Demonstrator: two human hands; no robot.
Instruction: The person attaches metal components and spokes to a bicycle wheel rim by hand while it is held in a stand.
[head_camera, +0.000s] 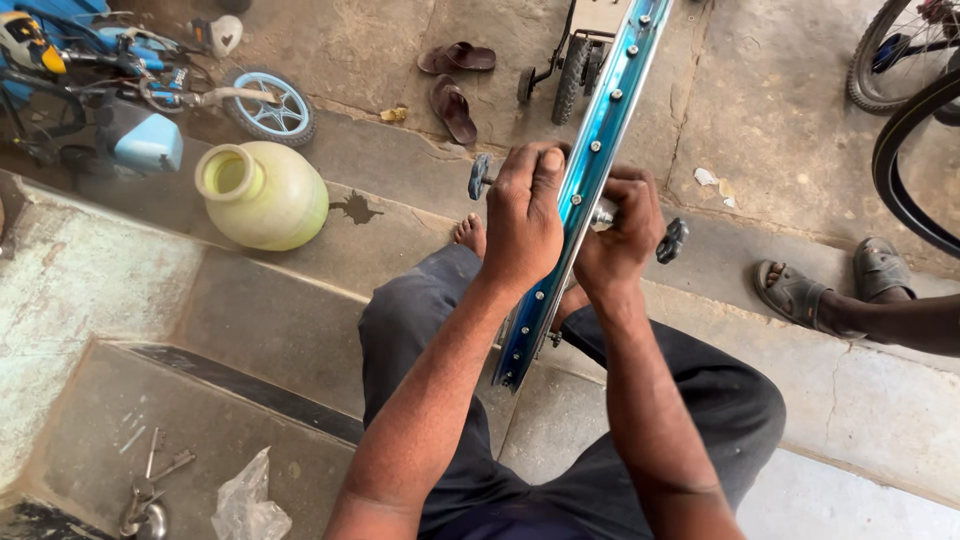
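Observation:
A blue metal bicycle rim (597, 140) with silver spoke nipples stands on edge between my knees, running from the lower middle up to the top. My left hand (524, 215) is closed around the rim's left side, thumb on top. My right hand (620, 235) grips a small metal tool (672, 240) with dark knobs at both ends, pressed against the rim's right side. The tool's other knob (480, 176) sticks out to the left of my left hand. I sit in dark trousers, one bare foot (470, 233) on the concrete step.
A pale green plastic pot (262, 194) stands on the step at left. Behind it lies a small blue child's bicycle (150, 90). Brown sandals (455, 80) lie farther off. Another person's sandalled feet (830, 290) are at right, bicycle tyres (905, 150) beyond. Loose tools (150, 490) and a plastic bag (245, 500) lie bottom left.

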